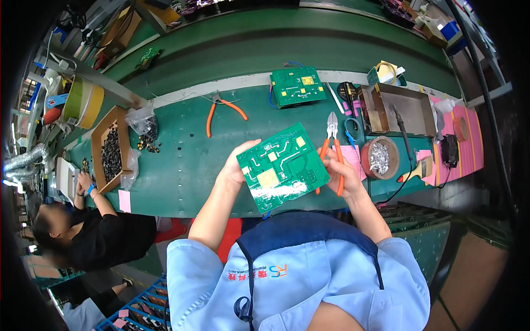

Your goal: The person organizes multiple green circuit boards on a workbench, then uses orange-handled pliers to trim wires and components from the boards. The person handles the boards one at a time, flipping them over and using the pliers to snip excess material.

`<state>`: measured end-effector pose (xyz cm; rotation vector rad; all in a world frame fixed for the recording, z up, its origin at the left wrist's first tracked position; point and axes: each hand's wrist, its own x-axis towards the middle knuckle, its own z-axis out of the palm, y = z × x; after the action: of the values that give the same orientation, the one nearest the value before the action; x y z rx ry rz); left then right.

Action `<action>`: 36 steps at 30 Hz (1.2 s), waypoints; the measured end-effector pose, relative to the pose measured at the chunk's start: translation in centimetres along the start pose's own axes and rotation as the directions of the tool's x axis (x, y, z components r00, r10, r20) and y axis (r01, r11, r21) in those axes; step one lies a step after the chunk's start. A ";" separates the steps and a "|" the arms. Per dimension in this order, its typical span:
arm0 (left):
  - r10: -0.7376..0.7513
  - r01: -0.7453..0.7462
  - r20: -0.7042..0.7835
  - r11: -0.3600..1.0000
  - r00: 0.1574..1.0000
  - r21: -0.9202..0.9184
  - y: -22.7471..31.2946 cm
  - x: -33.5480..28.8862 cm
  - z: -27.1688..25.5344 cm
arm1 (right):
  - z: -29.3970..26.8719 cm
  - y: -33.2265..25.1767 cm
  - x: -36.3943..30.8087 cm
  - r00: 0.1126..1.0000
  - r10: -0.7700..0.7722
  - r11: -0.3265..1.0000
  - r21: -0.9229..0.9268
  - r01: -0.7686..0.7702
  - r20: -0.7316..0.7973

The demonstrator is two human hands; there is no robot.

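Note:
A green circuit board [284, 165] is held up in front of me, its underside with solder traces and yellow patches facing up. My left hand [236, 164] grips its left edge. In my right hand [345, 175] are diagonal cutters [332, 129] with orange handles, the jaws pointing away from me; that hand is also at the board's right edge. Beyond lies another green circuit board [298, 86] with blue wires. A second pair of orange-handled pliers [216, 100] rests on the green bench, farther left.
A cardboard box [117, 118] of small black parts stands left, beside a plastic bag [144, 122] of parts. On the right are a round tub [393, 156] of metallic bits, a metal tray [406, 99] and a soldering iron [401, 121]. A co-worker [105, 231] works at the far left.

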<state>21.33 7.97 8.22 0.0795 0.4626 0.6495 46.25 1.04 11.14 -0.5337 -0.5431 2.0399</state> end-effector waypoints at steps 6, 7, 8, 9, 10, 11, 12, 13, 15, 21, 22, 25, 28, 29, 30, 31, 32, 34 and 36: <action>-0.068 0.064 -0.206 0.998 0.976 -0.028 -0.7 -0.3 0.7 | -0.6 0.9 -0.6 0.998 -0.012 0.991 -0.133 0.004 -0.059; -0.088 0.083 -0.100 0.995 0.991 -0.053 -0.7 -0.5 0.8 | -0.9 1.0 -0.6 0.996 -0.015 0.988 -0.157 0.002 -0.085; -0.008 0.003 -0.104 0.999 0.995 -0.048 -1.0 -0.6 1.1 | -1.0 1.1 -0.6 0.997 -0.024 0.989 -0.149 0.012 -0.080; 0.071 -0.076 -0.107 0.996 0.992 -0.043 -1.6 -0.7 1.7 | -1.0 1.2 -0.5 0.997 -0.033 0.990 -0.142 0.022 -0.075; 0.148 -0.153 -0.108 0.988 0.983 -0.037 -2.1 -0.8 2.4 | -1.1 1.3 -0.5 0.996 -0.044 0.990 -0.135 0.034 -0.072; 0.220 -0.224 -0.114 0.974 0.969 -0.019 -2.7 -0.8 2.0 | -1.2 1.3 -0.4 0.996 -0.049 0.993 -0.112 0.041 -0.075; 0.251 -0.253 -0.078 0.967 0.965 -0.023 -3.0 -0.9 2.4 | -1.2 1.3 -0.2 0.995 -0.054 0.995 -0.088 0.048 -0.078; 0.278 -0.280 -0.044 0.959 0.960 -0.034 -3.5 -1.2 3.4 | -1.3 1.4 -0.2 0.995 -0.057 0.997 -0.064 0.051 -0.086; 0.305 -0.306 -0.023 0.952 0.952 -0.020 -3.9 -1.2 3.9 | -1.2 1.5 -0.1 0.991 -0.077 0.994 -0.080 0.068 -0.114; 0.348 -0.334 -0.136 0.935 0.927 0.121 -3.6 -0.9 4.3 | -0.5 1.7 0.5 0.986 -0.094 0.993 -0.085 0.082 -0.138; 0.353 -0.337 -0.125 0.933 0.927 0.129 -3.5 -0.9 4.1 | -0.5 1.9 0.6 0.985 -0.095 0.993 -0.089 0.083 -0.142; 0.354 -0.337 -0.204 0.934 0.913 0.118 -3.2 -1.3 4.4 | -0.2 2.1 1.1 0.983 -0.086 0.992 -0.107 0.069 -0.161; 0.366 -0.347 -0.239 0.930 0.899 0.117 -3.0 -1.2 3.5 | -0.1 2.2 1.4 0.986 -0.087 0.991 -0.115 0.071 -0.139; 0.365 -0.347 -0.247 0.931 0.898 0.112 -2.9 -1.2 3.4 | -0.2 2.2 1.6 0.988 -0.078 0.991 -0.115 0.063 -0.131; 0.363 -0.347 -0.255 0.932 0.896 0.107 -2.9 -1.2 3.4 | -0.3 2.3 1.7 0.990 -0.068 0.992 -0.114 0.054 -0.123; 0.363 -0.348 -0.261 0.932 0.895 0.103 -2.8 -1.2 3.3 | -0.4 2.3 1.8 0.992 -0.061 0.992 -0.115 0.048 -0.114; 0.358 -0.346 -0.258 0.934 0.897 0.093 -2.7 -1.1 3.2 | -0.3 2.4 1.9 0.991 -0.060 0.993 -0.112 0.046 -0.121; 0.352 -0.344 -0.251 0.936 0.902 0.076 -2.6 -1.0 2.9 | -0.1 2.4 2.1 0.989 -0.060 0.993 -0.108 0.045 -0.133; 0.355 -0.353 -0.234 0.934 0.905 0.052 -2.5 -0.8 2.3 | -0.6 2.7 2.2 0.991 -0.050 0.994 -0.106 0.037 -0.124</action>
<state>23.19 5.60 10.10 0.0942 0.6942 1.0229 43.72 1.71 8.75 -0.7019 -0.5810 1.9294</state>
